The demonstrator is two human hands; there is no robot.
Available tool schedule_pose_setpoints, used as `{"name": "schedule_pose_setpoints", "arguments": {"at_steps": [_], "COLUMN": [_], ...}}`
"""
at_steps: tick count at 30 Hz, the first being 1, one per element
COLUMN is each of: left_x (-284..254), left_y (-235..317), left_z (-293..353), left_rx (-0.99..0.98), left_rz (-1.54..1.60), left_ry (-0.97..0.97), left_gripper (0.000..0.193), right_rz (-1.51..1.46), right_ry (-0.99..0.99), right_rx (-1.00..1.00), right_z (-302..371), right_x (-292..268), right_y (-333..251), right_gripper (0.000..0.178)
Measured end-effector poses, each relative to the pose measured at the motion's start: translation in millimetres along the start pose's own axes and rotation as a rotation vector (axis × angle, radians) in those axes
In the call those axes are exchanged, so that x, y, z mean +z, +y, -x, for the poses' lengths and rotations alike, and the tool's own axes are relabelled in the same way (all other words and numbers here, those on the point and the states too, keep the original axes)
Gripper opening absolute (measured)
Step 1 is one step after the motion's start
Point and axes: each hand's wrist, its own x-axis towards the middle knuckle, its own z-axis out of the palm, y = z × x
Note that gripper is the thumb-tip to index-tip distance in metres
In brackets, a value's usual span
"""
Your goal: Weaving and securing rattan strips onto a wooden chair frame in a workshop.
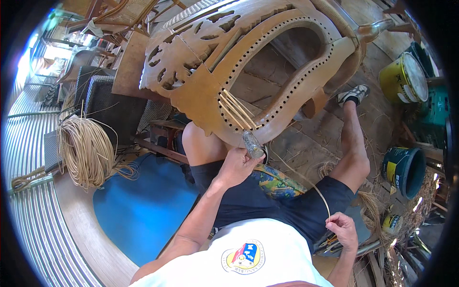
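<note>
A carved brown wooden chair frame (201, 93) tilts in front of me, its curved opening ringed by small drilled holes. Several pale cane strands (237, 111) run side by side across the near end of that opening. At the frame's near edge, my left hand (237, 167) is closed around a grey, mottled, bottle-shaped object (252, 143); its exact kind is unclear. Lower right, my right hand (343, 231) pinches the end of a long thin cane strand (306, 178). This strand curves up toward the frame near my left hand, where its other end is hidden.
A large coil of cane (86, 150) hangs at the left, beside a blue sheet (143, 205). On the right stand a yellow bucket (404, 79) and a dark green bucket (404, 172). Loose cane scraps (370, 205) lie on the floor. Behind is a cane-seated chair (126, 19).
</note>
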Motion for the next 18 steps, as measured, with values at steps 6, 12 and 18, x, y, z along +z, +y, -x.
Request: {"name": "schedule_pose_setpoints", "arguments": {"at_steps": [6,12,18], "left_x": [13.4,25.5,20.4], "left_y": [-2.0,-4.8,11.6], "left_z": [17.1,33.1,47.8], "left_rx": [0.077,0.096,0.096], "left_rz": [0.138,0.088,0.102], "left_ry": [0.007,-0.05,-0.084], "left_gripper": [0.036,0.033,0.028], "right_rz": [-0.16,-0.496,-0.662], "right_ry": [0.071,0.409,0.154], "right_rx": [-0.122,-0.603,-0.707], "right_z": [-14.3,-103.6,-139.7], "right_x": [12.7,65.1,137.4], "right_y": [-16.3,-45.5,-119.1], "right_gripper": [0.011,0.009,0.009]}}
